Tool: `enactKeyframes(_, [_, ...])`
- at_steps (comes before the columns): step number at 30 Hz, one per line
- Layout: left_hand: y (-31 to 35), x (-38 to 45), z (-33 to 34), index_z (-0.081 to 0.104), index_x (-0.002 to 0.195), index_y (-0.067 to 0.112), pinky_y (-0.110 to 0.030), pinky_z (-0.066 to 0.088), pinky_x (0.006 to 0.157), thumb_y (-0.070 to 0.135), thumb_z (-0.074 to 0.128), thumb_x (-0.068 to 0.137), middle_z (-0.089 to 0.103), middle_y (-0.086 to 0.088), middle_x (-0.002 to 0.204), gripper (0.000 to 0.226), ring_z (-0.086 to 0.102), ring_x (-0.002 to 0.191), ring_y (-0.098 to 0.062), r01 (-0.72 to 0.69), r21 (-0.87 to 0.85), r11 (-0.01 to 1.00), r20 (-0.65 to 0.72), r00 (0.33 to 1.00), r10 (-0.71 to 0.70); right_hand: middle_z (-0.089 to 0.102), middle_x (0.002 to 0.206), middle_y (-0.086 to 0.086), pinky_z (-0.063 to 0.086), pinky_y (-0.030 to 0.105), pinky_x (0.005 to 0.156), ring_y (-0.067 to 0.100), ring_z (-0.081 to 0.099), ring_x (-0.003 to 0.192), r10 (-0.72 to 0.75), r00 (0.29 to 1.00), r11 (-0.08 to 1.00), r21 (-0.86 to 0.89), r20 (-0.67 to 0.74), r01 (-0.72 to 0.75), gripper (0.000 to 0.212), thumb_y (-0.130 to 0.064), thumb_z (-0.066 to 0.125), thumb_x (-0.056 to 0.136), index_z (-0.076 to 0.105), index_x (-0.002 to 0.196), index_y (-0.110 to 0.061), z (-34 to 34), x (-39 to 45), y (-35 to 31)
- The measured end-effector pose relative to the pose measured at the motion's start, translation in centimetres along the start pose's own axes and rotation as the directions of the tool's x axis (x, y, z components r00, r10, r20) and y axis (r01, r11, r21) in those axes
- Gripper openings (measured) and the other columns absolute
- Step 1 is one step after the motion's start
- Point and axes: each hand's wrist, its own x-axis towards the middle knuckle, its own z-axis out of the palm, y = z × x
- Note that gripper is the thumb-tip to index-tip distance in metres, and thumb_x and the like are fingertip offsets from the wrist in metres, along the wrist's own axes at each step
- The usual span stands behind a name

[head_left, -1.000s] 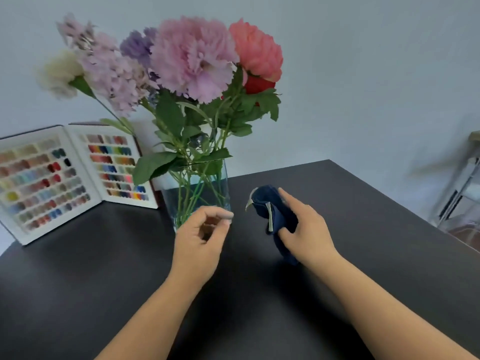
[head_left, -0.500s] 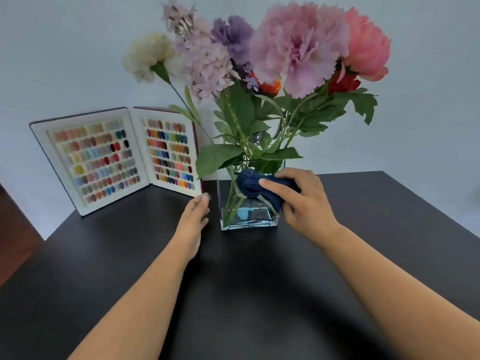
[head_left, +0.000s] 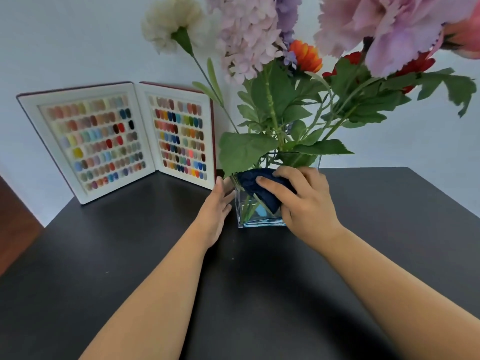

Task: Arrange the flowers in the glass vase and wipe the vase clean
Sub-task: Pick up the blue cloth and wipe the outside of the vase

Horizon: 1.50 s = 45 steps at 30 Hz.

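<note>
Pressing a dark blue cloth [head_left: 262,187] against the near face of the vase [head_left: 259,216], the right hand [head_left: 306,203] has its fingers [head_left: 275,189] curled over the wad, thumb below and the other fingertips on top, so the cloth is bunched and gripped between them and the glass. Just under those fingers the lower part of the vase shows clear, a square glass box standing on the black counter [head_left: 130,255], with green stems [head_left: 249,207] crossing inside it and a pale blue patch near its base. The left hand [head_left: 215,214] lies flat along the vase's left side, its fingers [head_left: 220,188] straight and together, the tips touching or all but touching the glass edge; it holds nothing. Directly above both sets of fingers rises the bunch of flowers [head_left: 259,35], already standing in the vase: broad green leaves [head_left: 244,152] hang just over the right fingertips, a cream bloom [head_left: 168,22] leans out above the left fingers, pale pink clusters and a small orange flower [head_left: 305,55] sit higher, and a large pink-lilac bloom [head_left: 389,29] spreads up and to the right, with red petals behind it. Beyond the left fingertips, well apart from the vase, an open colour chart [head_left: 117,141] of two white panels with rows of small coloured ovals stands on the counter against the pale wall [head_left: 65,35]. Both bare forearms reach in from the near edge.
</note>
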Motion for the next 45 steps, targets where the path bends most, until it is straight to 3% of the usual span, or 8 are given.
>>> enactKeyframes(5, [0.0,-0.1,0.0,0.056,0.128,0.035,-0.046,0.025,0.118,0.067,0.029,0.086,0.054,0.008,0.141,0.059,0.040,0.139,-0.021,-0.019,-0.054,0.998,-0.026,1.000,0.018,0.066,0.113,0.007,0.040,0.038,0.073,0.029,0.050,0.093,-0.153,0.959,0.988,0.001,0.238,0.157,0.051,0.000,0.067,0.072,0.068,0.119,-0.019,1.2,-3.0,-0.9])
enactKeyframes(8, [0.0,-0.1,0.1,0.048,0.136,0.035,-0.048,0.017,0.119,0.070,0.026,0.082,0.045,0.008,0.148,0.068,0.036,0.140,-0.020,-0.001,-0.017,1.000,-0.022,1.000,0.001,0.066,0.112,0.006,0.047,0.036,0.073,0.030,0.059,0.091,-0.214,0.897,0.974,0.019,0.387,0.224,0.051,-0.007,0.075,0.069,0.068,0.118,-0.020,1.2,-4.5,-1.2])
enactKeyframes(11, [-0.2,0.0,0.0,0.045,0.144,0.029,-0.051,0.015,0.120,0.071,0.026,0.086,0.045,0.005,0.150,0.074,0.037,0.140,-0.020,0.005,-0.026,1.000,-0.012,1.000,-0.006,0.067,0.107,0.008,0.046,0.037,0.069,0.030,0.059,0.087,-0.207,0.911,0.977,0.031,0.356,0.210,0.045,-0.006,0.074,0.071,0.070,0.114,-0.019,0.1,-3.2,-0.9])
enactKeyframes(18, [-0.5,0.3,-0.2,0.045,0.145,0.020,-0.050,0.013,0.120,0.070,0.025,0.091,0.048,0.001,0.149,0.076,0.040,0.139,-0.021,0.036,-0.067,0.997,-0.010,0.999,-0.036,0.067,0.105,0.014,0.045,0.042,0.066,0.033,0.050,0.085,-0.016,1.000,1.000,-0.003,0.000,0.016,0.036,0.001,0.056,0.084,0.071,0.113,-0.014,-2.1,3.7,0.5])
enactKeyframes(25, [-0.2,-0.2,0.1,0.047,0.143,0.017,-0.051,0.026,0.117,0.061,0.027,0.095,0.053,-0.002,0.143,0.068,0.044,0.136,-0.024,0.017,-0.093,0.995,-0.034,0.999,-0.021,0.065,0.111,0.015,0.049,0.042,0.067,0.038,0.058,0.085,-0.122,0.945,0.992,0.004,0.304,0.127,0.046,-0.001,0.058,0.075,0.066,0.119,-0.011,0.2,-2.1,-2.0])
enactKeyframes(30, [-0.2,-0.3,0.1,0.045,0.145,0.024,-0.049,0.016,0.120,0.071,0.031,0.083,0.047,0.007,0.148,0.079,0.040,0.138,-0.017,0.027,-0.022,0.999,-0.052,0.998,-0.028,0.064,0.110,0.013,0.051,0.041,0.069,0.035,0.060,0.087,-0.208,0.874,0.977,0.057,0.440,0.204,0.048,-0.004,0.064,0.070,0.068,0.117,-0.014,0.8,-3.6,-2.5])
enactKeyframes(39, [-0.5,0.0,-0.2,0.052,0.140,0.027,-0.050,0.019,0.120,0.065,0.039,0.086,0.051,0.006,0.146,0.067,0.042,0.137,-0.018,0.032,-0.037,0.999,-0.040,0.999,-0.034,0.064,0.102,0.019,0.044,0.043,0.065,0.033,0.047,0.082,0.014,1.000,1.000,0.006,0.025,-0.014,0.028,-0.010,0.058,0.092,0.070,0.117,-0.015,-2.3,1.2,2.6])
enactKeyframes(45, [-0.6,-0.1,0.0,0.052,0.140,0.026,-0.049,0.020,0.119,0.065,0.041,0.085,0.053,0.006,0.144,0.068,0.043,0.136,-0.017,0.026,-0.035,0.999,-0.049,0.998,-0.028,0.055,0.117,0.013,0.047,0.042,0.074,0.037,0.053,0.089,-0.029,1.000,0.993,-0.119,0.004,0.029,0.042,-0.008,0.048,0.087,0.067,0.123,-0.016,-0.4,-2.3,1.2])
